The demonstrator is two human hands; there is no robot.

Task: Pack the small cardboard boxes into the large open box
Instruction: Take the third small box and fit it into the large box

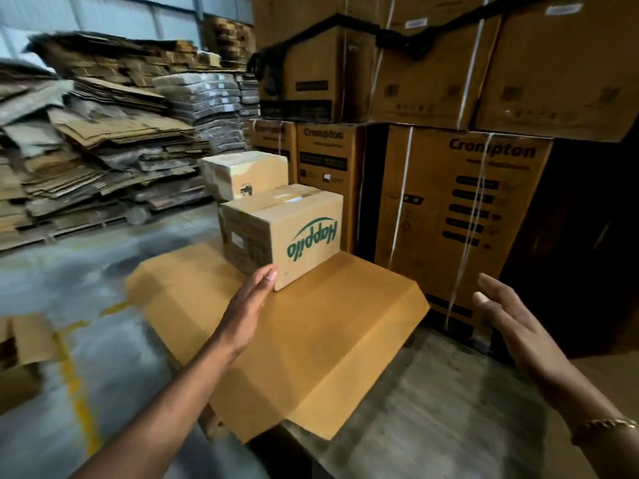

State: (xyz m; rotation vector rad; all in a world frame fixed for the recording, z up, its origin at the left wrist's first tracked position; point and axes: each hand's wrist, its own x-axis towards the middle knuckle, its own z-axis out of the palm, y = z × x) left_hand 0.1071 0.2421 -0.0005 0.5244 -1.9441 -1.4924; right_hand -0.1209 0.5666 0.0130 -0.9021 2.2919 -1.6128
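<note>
Left hand (247,307) fingers flat, extended, tips touching near bottom corner of Happilo box (281,233); nothing gripped. Right hand (515,326) at 3 o'clock, fingers spread loose, clear of everything. Happilo box, logo upside down, sits on flat cardboard sheet (311,340). Second small box (245,174) at 11 o'clock behind it. Crompton cartons (460,209) stacked at 1 o'clock. Flattened cardboard piles (96,143) at 10 o'clock.

Happilo box (281,233): matt brown cardboard, green print, glossy tape on top.
Flat sheet (294,340): smooth matt cardboard.
Floor (86,281): grey concrete, slight sheen.
Bracelet (608,424): shiny metal.
</note>
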